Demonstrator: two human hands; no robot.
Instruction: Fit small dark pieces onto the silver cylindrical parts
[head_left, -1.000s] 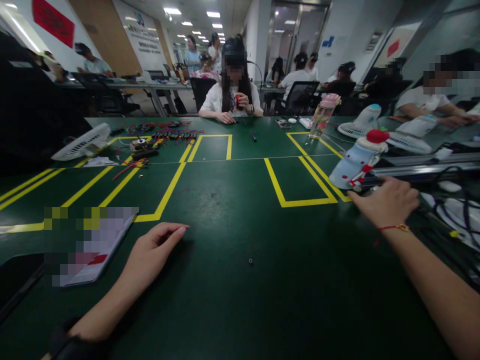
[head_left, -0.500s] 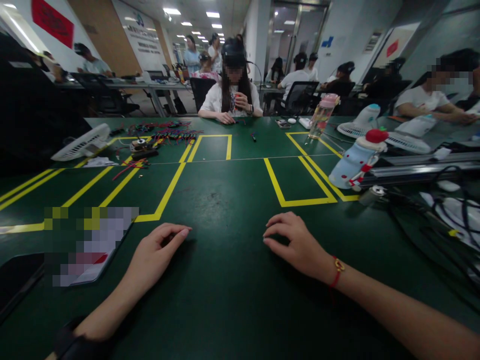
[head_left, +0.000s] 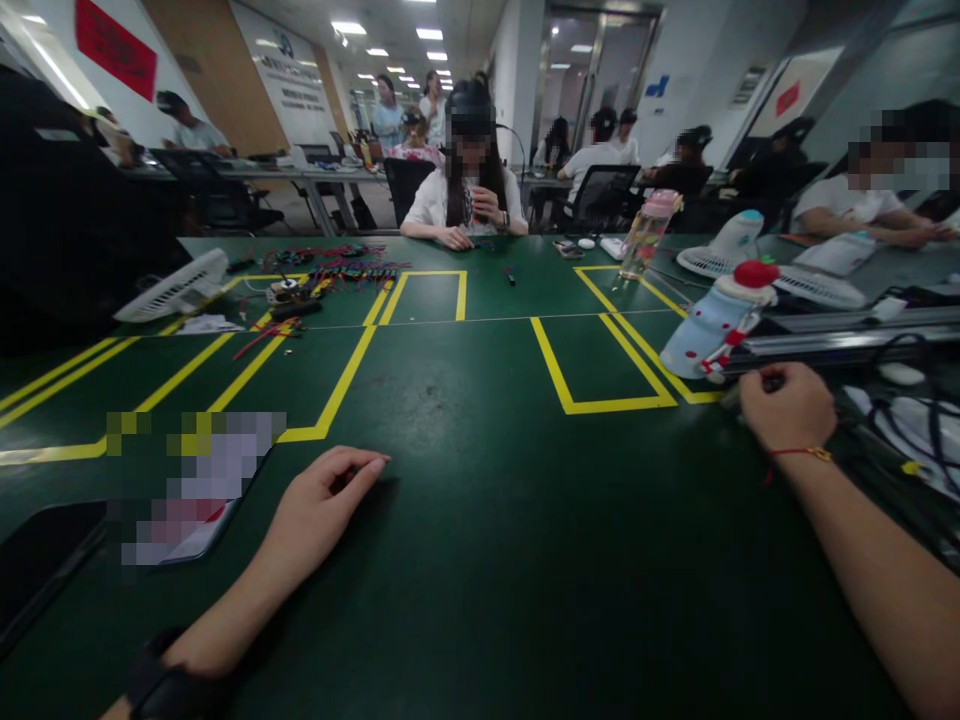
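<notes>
Resting palm-down on the green table, the left hand has fingers loosely curled, thumb tucked against the forefinger, holding nothing visible. Just beside it to the left lies a flat blurred card or booklet, with a dark flat device at the table's near left edge. Right hand is out at the right side, fingers closed into a fist around a small dark object; only a sliver shows past the knuckles, cannot tell what it is. A red string bracelet sits on that wrist. Just beyond the fist, a white bottle with a red cap lies tilted on the yellow tape line. Dark cables tangle right of the fist. Farther off: white desk fan, coloured wires, clear pink-lidded bottle, a person seated across.
</notes>
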